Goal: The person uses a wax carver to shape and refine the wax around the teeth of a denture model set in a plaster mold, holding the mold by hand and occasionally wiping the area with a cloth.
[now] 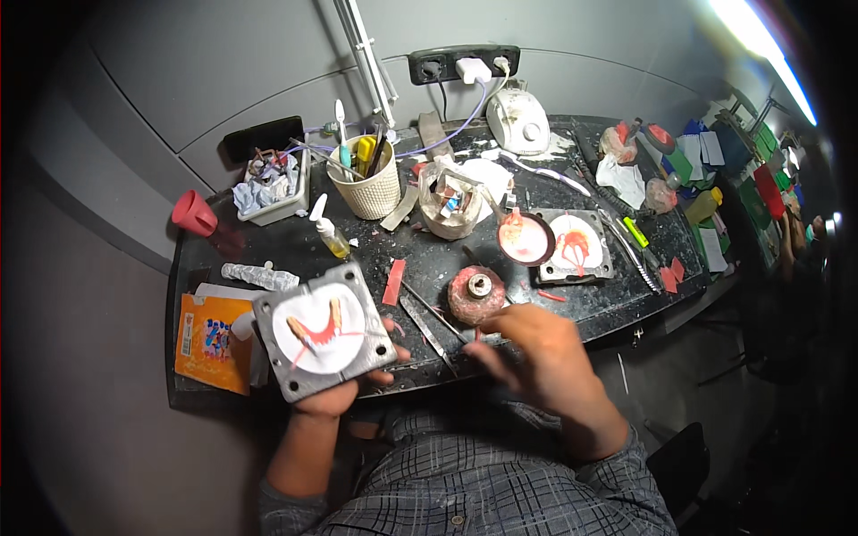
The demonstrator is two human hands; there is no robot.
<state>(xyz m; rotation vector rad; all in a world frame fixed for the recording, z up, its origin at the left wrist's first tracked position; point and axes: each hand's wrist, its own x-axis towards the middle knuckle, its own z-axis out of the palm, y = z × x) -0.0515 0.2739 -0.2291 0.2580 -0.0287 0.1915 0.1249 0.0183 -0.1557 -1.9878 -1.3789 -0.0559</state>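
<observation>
My left hand (pixel 335 393) grips a square grey metal flask half (pixel 323 332) from below, tilted toward me. It is filled with white plaster that bears a red wax arch with teeth. My right hand (pixel 532 353) hovers at the bench's front edge, fingers pinched on a thin metal instrument (pixel 433 313) whose tip points up and left toward the flask. A round pink-stained burner (pixel 476 293) stands just beyond the right hand.
On the dark bench (pixel 447 259) lie a second flask half (pixel 575 246), a small pan with pink wax (pixel 525 238), a knife (pixel 427 332), a dropper bottle (pixel 329 230), a woven cup of tools (pixel 366 179), a tray of scraps (pixel 271 188), an orange packet (pixel 213 341).
</observation>
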